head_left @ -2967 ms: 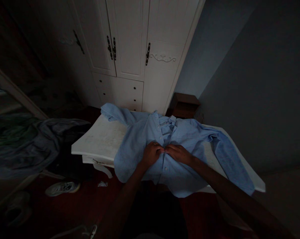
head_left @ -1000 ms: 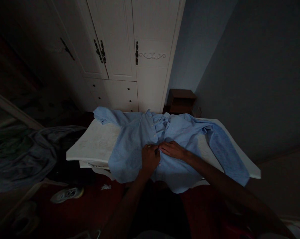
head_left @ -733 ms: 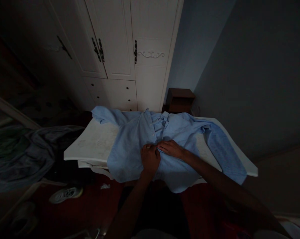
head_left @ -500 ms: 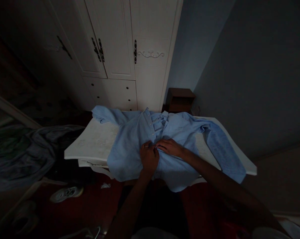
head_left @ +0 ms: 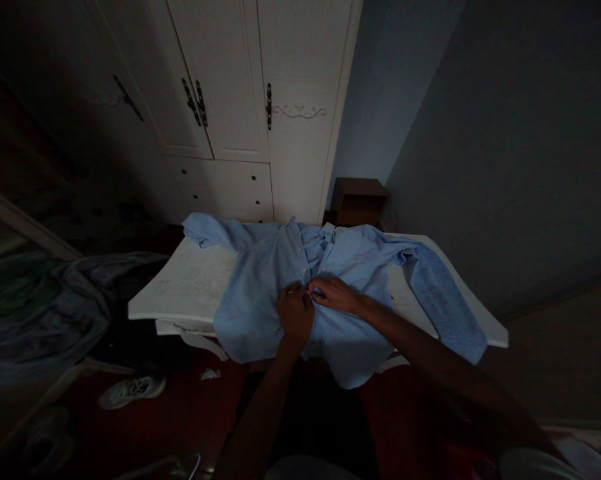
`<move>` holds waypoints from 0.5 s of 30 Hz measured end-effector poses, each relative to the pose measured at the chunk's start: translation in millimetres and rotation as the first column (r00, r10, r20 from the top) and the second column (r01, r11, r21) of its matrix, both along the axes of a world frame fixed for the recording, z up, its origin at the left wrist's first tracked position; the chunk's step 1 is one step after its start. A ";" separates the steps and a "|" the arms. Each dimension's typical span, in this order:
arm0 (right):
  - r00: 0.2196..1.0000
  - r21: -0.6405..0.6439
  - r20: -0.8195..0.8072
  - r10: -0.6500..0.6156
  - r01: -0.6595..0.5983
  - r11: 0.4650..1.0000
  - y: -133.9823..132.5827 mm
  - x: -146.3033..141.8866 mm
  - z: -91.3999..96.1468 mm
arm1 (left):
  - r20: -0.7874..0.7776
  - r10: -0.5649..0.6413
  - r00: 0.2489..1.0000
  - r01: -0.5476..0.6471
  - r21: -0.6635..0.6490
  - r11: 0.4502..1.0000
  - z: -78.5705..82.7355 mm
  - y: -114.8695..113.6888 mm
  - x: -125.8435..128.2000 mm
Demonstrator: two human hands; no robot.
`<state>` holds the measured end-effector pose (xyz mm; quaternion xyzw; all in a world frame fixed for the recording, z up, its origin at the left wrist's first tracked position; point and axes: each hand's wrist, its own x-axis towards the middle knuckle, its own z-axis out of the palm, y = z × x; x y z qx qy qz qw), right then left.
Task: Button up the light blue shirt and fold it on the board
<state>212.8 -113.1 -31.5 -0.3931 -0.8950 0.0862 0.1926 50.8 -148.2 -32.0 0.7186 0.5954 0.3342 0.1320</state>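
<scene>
At dial centre, on mid-front of a light blue shirt (head_left: 340, 338): left hand (head_left: 295, 313) and right hand (head_left: 335, 295), close beside each other. Fingers (head_left: 321, 285) of both curled, tips drawn together to a near-closed pinch, a bit of shirt front caught between. Exact hold at the tips too small and dark to tell.

Spread across white counter (head_left: 193, 283), front upward: same shirt. Collar (head_left: 326, 231) at 12 o'clock, neck gaping. Pale buttons (head_left: 303, 270) in a row between 11 and 12, just above the hands. Near sleeve (head_left: 205, 230) out to 10, end lying on the counter; far sleeve (head_left: 445, 300) from 2 round toward 4. Hem (head_left: 349, 378) at 6, draped over the near edge.

Farther off, 11 to 12: white wardrobe (head_left: 305, 157), dark handles, small drawer knobs. Brown box shelf (head_left: 363, 203) at 1. Grey wall (head_left: 505, 153) at 2. At 9, blurred heap of grey and green cloth (head_left: 80, 303). At 8, pale shoe (head_left: 132, 392) and crumpled white scrap (head_left: 211, 375) on red floor (head_left: 193, 427). Light dim throughout.
</scene>
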 end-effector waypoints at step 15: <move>0.999 0.235 -0.032 -0.039 0.046 0.971 -11.0 5.3 2.5 | 0.150 0.049 0.987 -0.040 -0.062 0.997 2.7 5.0 -1.6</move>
